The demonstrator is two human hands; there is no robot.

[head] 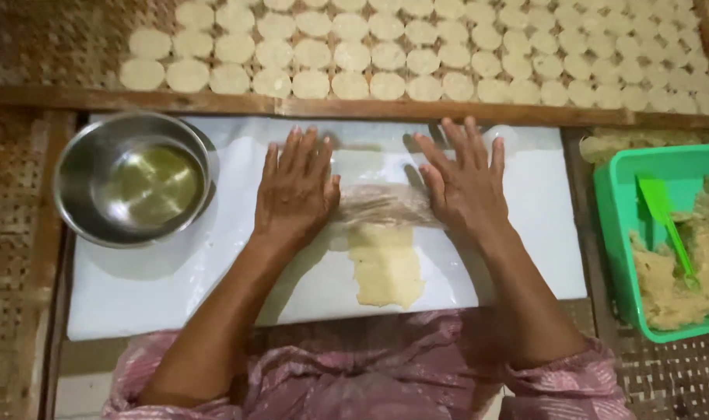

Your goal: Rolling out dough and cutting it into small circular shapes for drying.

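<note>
A clear roller [381, 205] lies crosswise on a white board [136, 288], over a flattened strip of pale dough [385, 268]. My left hand [294, 190] rests flat on the roller's left end, fingers spread and pointing away from me. My right hand [465, 183] presses flat on its right end in the same way. The dough reaches from under the roller toward my body. Both palms hide the roller's ends.
A steel bowl [133, 179] with oily liquid sits at the board's left. A green tub [615, 233] with dough and a green spatula [665, 225] stands at right. Beyond the board, a woven tray [66, 39] holds several rows of round dough discs [416, 47].
</note>
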